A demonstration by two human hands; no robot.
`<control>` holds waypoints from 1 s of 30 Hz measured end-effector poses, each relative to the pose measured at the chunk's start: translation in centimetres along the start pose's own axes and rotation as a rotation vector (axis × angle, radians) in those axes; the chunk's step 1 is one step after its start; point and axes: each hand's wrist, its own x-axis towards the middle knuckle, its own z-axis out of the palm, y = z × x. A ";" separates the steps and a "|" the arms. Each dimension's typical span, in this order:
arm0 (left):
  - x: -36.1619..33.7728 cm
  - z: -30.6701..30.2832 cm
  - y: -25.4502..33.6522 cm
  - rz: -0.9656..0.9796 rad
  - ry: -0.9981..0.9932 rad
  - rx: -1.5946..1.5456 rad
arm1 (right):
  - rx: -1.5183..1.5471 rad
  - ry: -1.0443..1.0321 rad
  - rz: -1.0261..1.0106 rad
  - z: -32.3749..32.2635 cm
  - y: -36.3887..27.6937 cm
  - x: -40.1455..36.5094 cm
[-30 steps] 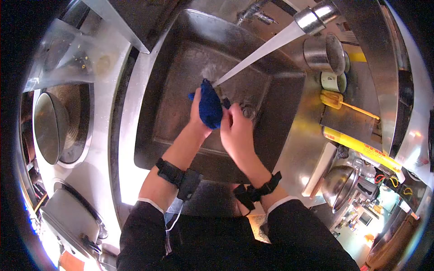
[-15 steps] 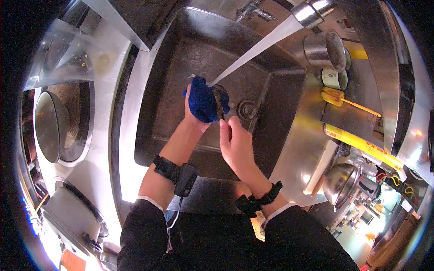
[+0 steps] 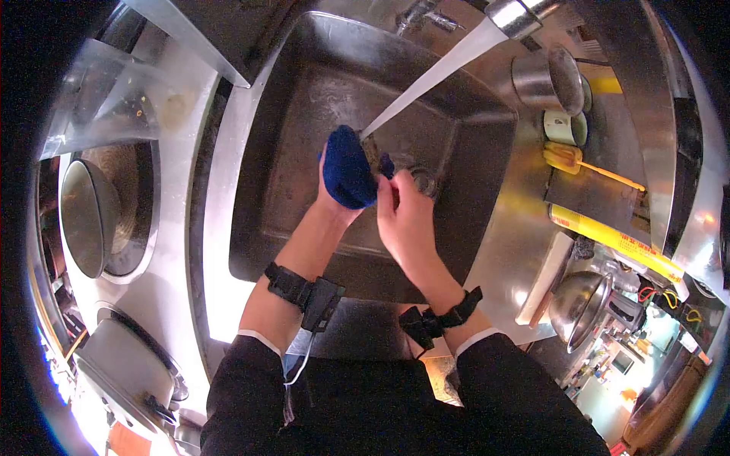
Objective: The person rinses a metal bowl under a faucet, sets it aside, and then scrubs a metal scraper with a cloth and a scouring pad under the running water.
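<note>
A dark blue cloth (image 3: pixel 348 169) covers most of my left hand (image 3: pixel 330 199), whose fingers are wrapped in it over the sink. My right hand (image 3: pixel 403 209) is closed in a pinch on the near end of a narrow dark object (image 3: pixel 370 152), which lies against the cloth. What that object is, I cannot make out. From the faucet (image 3: pixel 517 17) at the top right, a stream of water (image 3: pixel 437 76) falls onto the far end of the object beside the cloth.
The metal sink (image 3: pixel 304 99) surrounds both hands, its drain (image 3: pixel 422 181) to the right. Pots (image 3: pixel 544 80), a cup (image 3: pixel 565 128), a yellow brush (image 3: pixel 564 157) and a steel bowl (image 3: pixel 578 300) stand right. A grey bowl (image 3: pixel 84 218) and lidded pot (image 3: pixel 125 368) are left.
Both hands have shifted slightly to the right with the cloth and the dark object. The cloth now hides more of the object, and the water still runs.
</note>
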 end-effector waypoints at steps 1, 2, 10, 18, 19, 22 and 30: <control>0.0 -0.4 0.7 -0.049 -0.119 0.059 | 0.000 0.000 0.003 -0.2 -0.1 -0.7; -0.2 -0.2 1.3 -0.096 -0.239 0.119 | 0.019 -0.039 0.011 -0.4 -0.4 -1.8; 1.2 -1.7 -0.2 0.049 -0.298 0.269 | -0.040 0.001 0.014 -0.4 0.0 0.2; 0.7 -2.4 -0.1 0.298 -0.189 0.814 | 0.018 -0.084 0.048 -2.0 1.0 -1.7; 0.5 -2.1 -0.2 0.094 -0.185 0.419 | -0.002 -0.050 0.054 -1.6 1.0 -0.5; 0.1 -1.5 0.7 -0.088 -0.153 0.104 | -0.019 -0.018 0.119 -0.4 0.7 -0.8; -1.5 1.7 0.8 -0.046 -0.005 0.135 | 0.089 -0.082 0.144 -1.4 0.0 -2.4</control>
